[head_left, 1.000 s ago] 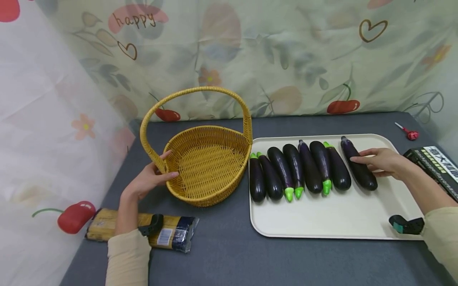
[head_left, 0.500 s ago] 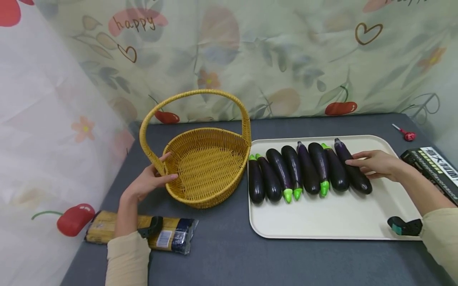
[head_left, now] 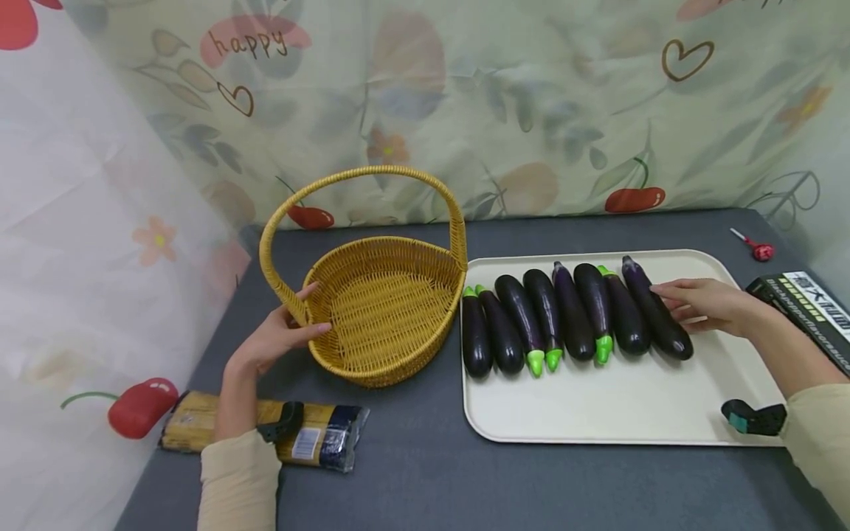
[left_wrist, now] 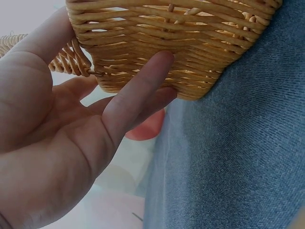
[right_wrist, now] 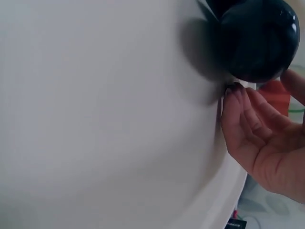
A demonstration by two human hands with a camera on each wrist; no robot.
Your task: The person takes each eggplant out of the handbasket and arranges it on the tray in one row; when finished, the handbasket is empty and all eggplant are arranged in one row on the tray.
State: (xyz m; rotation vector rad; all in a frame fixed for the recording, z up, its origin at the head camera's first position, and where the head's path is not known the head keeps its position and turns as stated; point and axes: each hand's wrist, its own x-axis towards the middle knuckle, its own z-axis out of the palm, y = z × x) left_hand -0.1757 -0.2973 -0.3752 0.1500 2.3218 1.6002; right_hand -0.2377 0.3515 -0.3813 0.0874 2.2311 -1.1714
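My left hand (head_left: 275, 335) grips the left rim of a yellow wicker basket (head_left: 388, 376), thumb inside and fingers outside below the handle. In the left wrist view the fingers (left_wrist: 143, 90) lie against the woven wall. Several dark purple eggplants lie side by side in a row on a white tray (head_left: 571, 409). The rightmost eggplant (head_left: 654, 310) rests against its neighbour (head_left: 627, 317). Along its right side my right hand (head_left: 713, 306) stays close, fingers loosely bent. In the right wrist view the thumb (right_wrist: 295, 86) is right at the eggplant's rounded end (right_wrist: 262, 43).
A bag of dry noodles (head_left: 265, 428) lies under the left forearm. Right of the tray are a black box with white lettering (head_left: 806, 313) and a red lollipop (head_left: 762, 252). A patterned cloth (head_left: 465, 110) hangs behind the grey table (head_left: 425, 487).
The right hand moved the rightmost eggplant left against the row. Its thumb has since drawn back from the top to the eggplant's right edge. The left hand and basket stayed put.
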